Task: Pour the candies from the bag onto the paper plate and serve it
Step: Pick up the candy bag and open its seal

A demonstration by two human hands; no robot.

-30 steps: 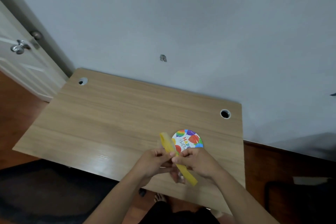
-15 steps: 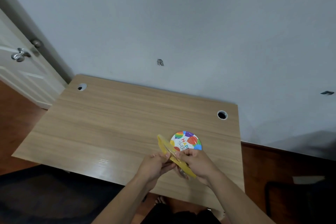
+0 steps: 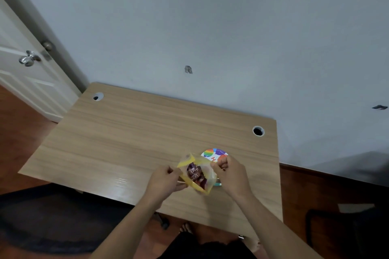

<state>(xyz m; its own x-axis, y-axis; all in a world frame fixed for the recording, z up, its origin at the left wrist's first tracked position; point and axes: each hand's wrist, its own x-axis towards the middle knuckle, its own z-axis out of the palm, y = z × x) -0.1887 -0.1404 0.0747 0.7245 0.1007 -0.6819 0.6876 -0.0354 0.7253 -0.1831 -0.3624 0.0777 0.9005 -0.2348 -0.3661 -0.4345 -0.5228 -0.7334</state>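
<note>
A yellow-edged clear candy bag (image 3: 196, 174) is held just above the wooden table (image 3: 130, 136), its mouth pulled open so dark purple wrapped candies show inside. My left hand (image 3: 165, 181) pinches the bag's left edge. My right hand (image 3: 231, 174) pinches its right edge. Behind the bag lies a small colourful paper plate (image 3: 213, 153) with balloon print; its near half is hidden by the bag and my right hand. No candies are visible on the plate.
The table has a cable hole at the far left (image 3: 97, 96) and another at the far right (image 3: 258, 131). A grey wall runs right behind it. A white door (image 3: 25, 69) stands at the left. A dark chair (image 3: 52, 221) is near the table's front left.
The bag was a closed flat strip between both hands; now my hands have pulled apart and its mouth is spread open, showing the candies.
</note>
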